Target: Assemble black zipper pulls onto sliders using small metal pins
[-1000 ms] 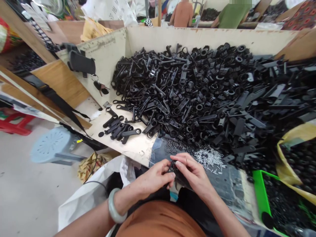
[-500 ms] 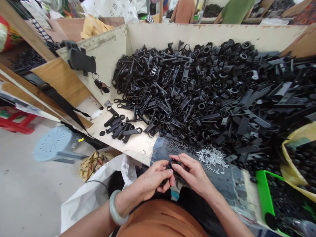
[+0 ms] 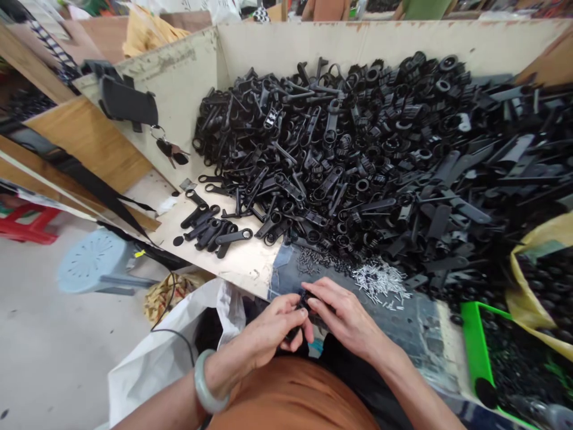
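- Head view: the left hand (image 3: 274,327), on the near side of the pile (image 3: 340,149), is closed around a black part (image 3: 304,298).
- The right hand (image 3: 347,310), also nearer than the pile, has bent fingers gripping the same part.
- That part sits between both hands, apart from the pile, mostly covered by fingers.
- Silver pins (image 3: 380,283) and dark bits (image 3: 316,261) lie along the pile's near edge.
- Loose levers (image 3: 210,232) lie just left of its near edge.
- Keys (image 3: 172,152) hang left of the pile.
- A green bin (image 3: 478,346) stands at its near right.
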The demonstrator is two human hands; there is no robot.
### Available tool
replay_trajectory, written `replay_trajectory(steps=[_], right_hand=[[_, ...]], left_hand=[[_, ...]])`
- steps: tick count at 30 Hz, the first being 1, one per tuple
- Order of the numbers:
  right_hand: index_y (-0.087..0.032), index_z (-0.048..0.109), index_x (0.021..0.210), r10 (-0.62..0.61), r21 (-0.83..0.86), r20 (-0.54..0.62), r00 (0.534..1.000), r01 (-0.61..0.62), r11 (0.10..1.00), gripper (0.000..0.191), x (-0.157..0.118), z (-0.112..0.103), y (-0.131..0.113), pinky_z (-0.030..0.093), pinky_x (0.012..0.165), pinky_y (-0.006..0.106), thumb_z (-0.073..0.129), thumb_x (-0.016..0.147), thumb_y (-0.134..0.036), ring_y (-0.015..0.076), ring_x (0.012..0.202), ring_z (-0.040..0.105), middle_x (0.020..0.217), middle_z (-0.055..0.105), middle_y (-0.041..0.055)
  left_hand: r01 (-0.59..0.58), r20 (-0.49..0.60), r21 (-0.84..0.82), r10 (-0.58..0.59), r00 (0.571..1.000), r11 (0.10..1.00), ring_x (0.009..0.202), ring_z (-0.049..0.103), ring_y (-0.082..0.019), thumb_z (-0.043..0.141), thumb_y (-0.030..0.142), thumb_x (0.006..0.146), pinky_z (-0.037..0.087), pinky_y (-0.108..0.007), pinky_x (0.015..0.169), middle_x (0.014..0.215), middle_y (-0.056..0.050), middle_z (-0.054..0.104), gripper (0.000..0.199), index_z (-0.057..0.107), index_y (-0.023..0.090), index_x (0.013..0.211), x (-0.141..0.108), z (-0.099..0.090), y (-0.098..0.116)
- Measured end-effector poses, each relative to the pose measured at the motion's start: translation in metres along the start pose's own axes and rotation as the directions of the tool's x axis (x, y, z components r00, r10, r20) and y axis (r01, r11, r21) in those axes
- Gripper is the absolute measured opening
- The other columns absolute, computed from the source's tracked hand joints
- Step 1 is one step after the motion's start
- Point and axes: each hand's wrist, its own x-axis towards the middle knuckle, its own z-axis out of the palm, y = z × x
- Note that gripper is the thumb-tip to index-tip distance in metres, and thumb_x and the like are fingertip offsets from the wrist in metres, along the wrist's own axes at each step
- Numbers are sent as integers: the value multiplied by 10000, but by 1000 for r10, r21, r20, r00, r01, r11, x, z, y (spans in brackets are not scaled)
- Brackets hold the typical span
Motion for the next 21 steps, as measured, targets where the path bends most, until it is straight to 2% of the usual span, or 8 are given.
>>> replay_trajectory(steps=[5, 7, 8, 10, 12, 13, 16, 21], right_hand=[[-228, 668, 1305, 27, 6, -32, 999, -27, 1000, 321, -6, -1, -7, 565, 798, 282, 491, 1048, -305, 166, 877, 678, 1079, 687, 76], [-236, 674, 1297, 88, -6, -128, 988, -90, 996, 323, -12, -8, -7, 558, 708, 265, 545, 1022, -347, 148, 752, 654, 1047, 696, 61], [-232, 694, 1255, 129, -27, -210, 969, -138, 990, 307, -15, -12, -4, 546, 666, 262, 556, 1013, -363, 141, 690, 630, 998, 701, 52], [-219, 734, 1099, 188, -98, -398, 898, -246, 964, 266, -21, -23, 3, 521, 623, 269, 542, 1013, -381, 144, 622, 593, 879, 697, 39], [-217, 728, 956, 179, -189, -522, 834, -318, 929, 280, -23, -32, 11, 512, 636, 280, 509, 1023, -379, 158, 637, 606, 828, 694, 41], [-217, 718, 936, 158, -237, -541, 826, -330, 914, 286, -21, -35, 15, 511, 649, 283, 496, 1027, -373, 165, 664, 624, 842, 700, 46], [-218, 715, 991, 74, -405, -490, 869, -302, 863, 310, -7, -36, 23, 499, 681, 275, 435, 1055, -334, 165, 739, 675, 942, 719, 57], [-220, 720, 1139, 42, -632, -416, 909, -322, 705, 350, 14, -15, 24, 416, 524, 263, 388, 1079, -313, 139, 631, 672, 998, 719, 53]], left_hand=[[-34, 17, 108, 33, 999, 994, 442, 400, -66, 586, 514, 881, 203, -215, 438, 668, 29, 612, 464, 531, 147, 1159, -1, -6, -3], [-128, -37, 264, 142, 989, 956, 505, 470, -94, 574, 509, 902, 295, -225, 482, 693, 20, 619, 409, 576, 166, 1123, -2, -11, 4], [-179, -99, 385, 233, 967, 905, 568, 529, -119, 582, 484, 907, 350, -237, 531, 724, 10, 638, 360, 595, 181, 1100, 0, -13, 8], [-181, -230, 657, 423, 877, 732, 714, 631, -179, 607, 417, 909, 417, -277, 649, 788, -7, 686, 242, 622, 211, 1034, 5, -17, 16], [-71, -278, 845, 549, 788, 530, 797, 686, -231, 609, 359, 919, 424, -310, 705, 831, -21, 728, 150, 637, 226, 983, 14, -19, 22], [-15, -279, 894, 584, 762, 447, 810, 703, -250, 602, 338, 929, 421, -319, 705, 844, -26, 744, 132, 648, 233, 994, 19, -19, 24], [69, -218, 966, 647, 731, 249, 833, 732, -276, 600, 287, 939, 419, -326, 688, 877, -41, 773, 158, 668, 246, 1076, 35, -15, 27], [-8, 9, 1000, 631, 776, -4, 876, 730, -255, 584, 192, 943, 427, -347, 767, 933, -42, 780, 124, 680, 240, 1004, 47, -15, 29]])
